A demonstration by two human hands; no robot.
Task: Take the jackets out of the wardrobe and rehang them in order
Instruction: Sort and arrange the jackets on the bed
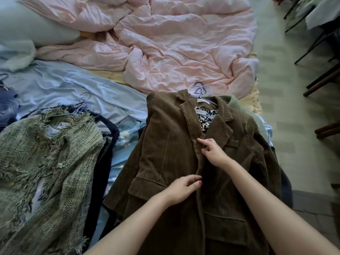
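We saw a bed (pixel 77 89) filling most of the view, with a crumpled pink duvet (pixel 174 43) spread over its far half and a pale blue sheet (pixel 64 87) showing on the near left. A brown corduroy jacket (pixel 165 148) lay face up on the near right part of the bed, on top of other garments, its collar pointing away from us toward the duvet. To its left, apart from it, lay a fringed green knit jacket (pixel 46 162) on a pile of dark clothes. Several pale wire hangers (pixel 201 90) poked out together above the brown jacket's collar, and a leopard-print lining (pixel 207 119) showed between its lapels. Both of our hands rested on the jacket's front opening, along its middle. Our right hand (pixel 214 151) sat higher, just below the lapels, with its fingers curled and pinching the front edge of the jacket. Our left hand (pixel 184 188) sat lower, beside the left pocket flap, its fingers bent and its thumb and fingertips closing on the same edge. Dark chair legs (pixel 320 80) stood on the pale floor at the right.
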